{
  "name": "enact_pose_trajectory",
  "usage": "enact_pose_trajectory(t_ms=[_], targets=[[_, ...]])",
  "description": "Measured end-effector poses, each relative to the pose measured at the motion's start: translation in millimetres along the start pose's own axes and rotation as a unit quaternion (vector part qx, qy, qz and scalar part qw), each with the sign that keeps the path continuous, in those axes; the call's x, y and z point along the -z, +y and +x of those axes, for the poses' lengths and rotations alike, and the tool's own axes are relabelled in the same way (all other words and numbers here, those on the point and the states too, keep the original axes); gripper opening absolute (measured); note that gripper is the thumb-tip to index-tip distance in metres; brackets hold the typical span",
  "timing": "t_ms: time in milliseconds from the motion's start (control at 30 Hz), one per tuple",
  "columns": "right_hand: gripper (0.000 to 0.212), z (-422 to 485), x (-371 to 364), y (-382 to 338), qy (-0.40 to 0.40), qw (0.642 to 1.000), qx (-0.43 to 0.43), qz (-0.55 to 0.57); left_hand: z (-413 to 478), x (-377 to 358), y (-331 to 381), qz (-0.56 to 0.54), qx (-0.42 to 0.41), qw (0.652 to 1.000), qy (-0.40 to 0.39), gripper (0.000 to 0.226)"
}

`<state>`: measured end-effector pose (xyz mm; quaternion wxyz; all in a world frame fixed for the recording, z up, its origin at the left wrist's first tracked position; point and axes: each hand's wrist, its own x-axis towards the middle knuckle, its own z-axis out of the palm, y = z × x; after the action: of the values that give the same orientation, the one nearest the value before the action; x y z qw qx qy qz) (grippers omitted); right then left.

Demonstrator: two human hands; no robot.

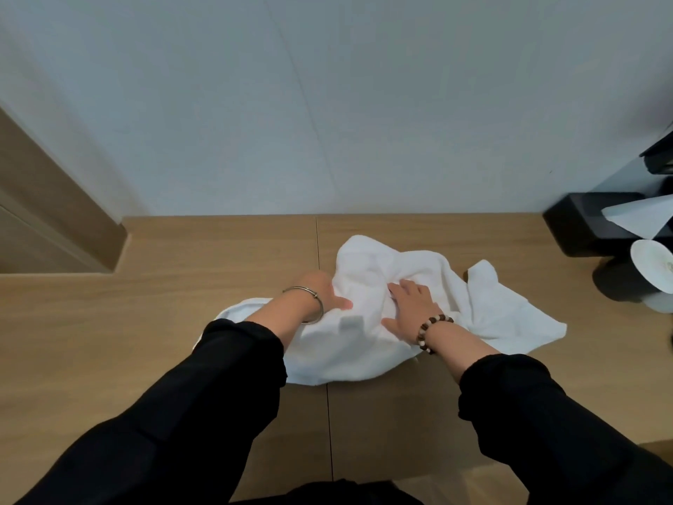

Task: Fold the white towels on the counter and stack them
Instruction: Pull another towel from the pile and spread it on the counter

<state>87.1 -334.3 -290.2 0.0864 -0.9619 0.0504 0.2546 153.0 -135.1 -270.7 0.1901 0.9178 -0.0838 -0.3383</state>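
Note:
A crumpled heap of white towels (368,271) lies in the middle of the wooden counter (182,286). How many towels are in it I cannot tell. My left hand (324,293), with a metal bangle on its wrist, reaches into the heap's left side, and its fingers are hidden in the cloth. Wearing a bead bracelet, my right hand (411,304) lies on top of the heap with its fingers spread over the cloth. One towel corner (517,322) trails out to the right.
A black tissue box (582,227) with a white tissue sticking out stands at the back right. A black cup with a white lining (644,275) lies next to it. A white wall runs along the counter's back. A wooden panel (54,213) rises at the left.

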Motion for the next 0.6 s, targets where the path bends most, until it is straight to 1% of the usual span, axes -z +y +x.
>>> enact_pose_trajectory(t_ms=[67,133,200,233,333,433,533,600], targets=[[0.07,1,-1,0,0.004,1.0,-0.003,-0.001,3,-4,4,-0.032,0.026,0.999,0.003,0.048],[0.068,0,-3,-1,0.012,1.0,-0.008,-0.001,4,-4,5,-0.047,0.058,0.997,0.002,0.037],[0.067,-1,-5,-1,0.017,1.0,-0.009,-0.002,3,0,3,-0.032,0.069,0.997,-0.027,0.026],[0.066,-1,-6,-1,0.019,1.0,-0.008,-0.002,1,2,1,-0.029,0.074,0.996,-0.045,0.026],[0.066,-1,-6,-1,0.026,1.0,-0.007,-0.002,-7,3,-5,-0.042,0.081,0.99,-0.107,0.034],[0.064,0,-7,-3,0.032,0.999,-0.012,0.005,-16,4,-7,-0.073,0.098,0.983,-0.137,0.037],[0.061,-3,-7,-4,0.041,0.999,-0.017,0.004,-21,5,-2,-0.136,0.083,0.976,-0.15,0.035],[0.061,-4,-8,-5,0.045,0.999,-0.019,0.005,-24,4,3,-0.13,0.061,0.976,-0.165,0.027]])
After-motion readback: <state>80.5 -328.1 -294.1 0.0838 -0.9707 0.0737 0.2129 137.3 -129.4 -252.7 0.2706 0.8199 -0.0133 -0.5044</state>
